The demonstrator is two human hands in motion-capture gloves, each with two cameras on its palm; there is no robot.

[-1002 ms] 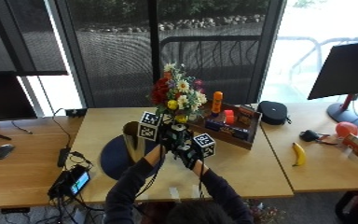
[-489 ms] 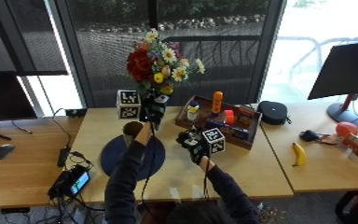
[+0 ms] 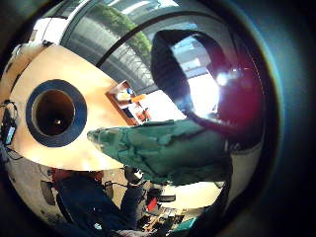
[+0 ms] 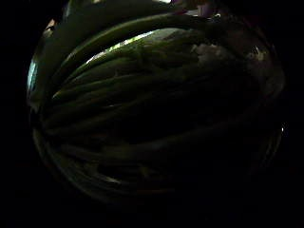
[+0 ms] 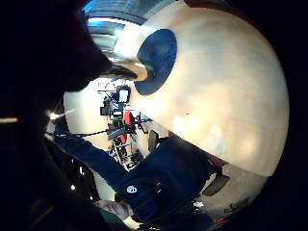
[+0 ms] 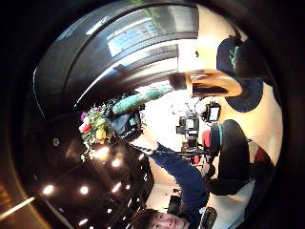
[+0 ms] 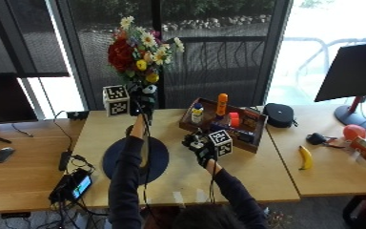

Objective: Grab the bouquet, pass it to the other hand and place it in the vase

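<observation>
**Bouquet held high by the stems, vase below**

Left hand [image 7: 142, 101] wrapped round the green stems, at about 11 o'clock on the surface [image 7: 259, 171], lifting the bouquet [image 7: 138, 52] upright and well above the vase [image 3: 54, 112] on its dark blue mat [image 7: 161, 160]. Right hand [image 7: 198, 145] near centre, holding nothing, fingers loosely curled. Likely light and top-heavy, blooms fragile: best gripped low on the bundled stems, never by the flower heads.
</observation>
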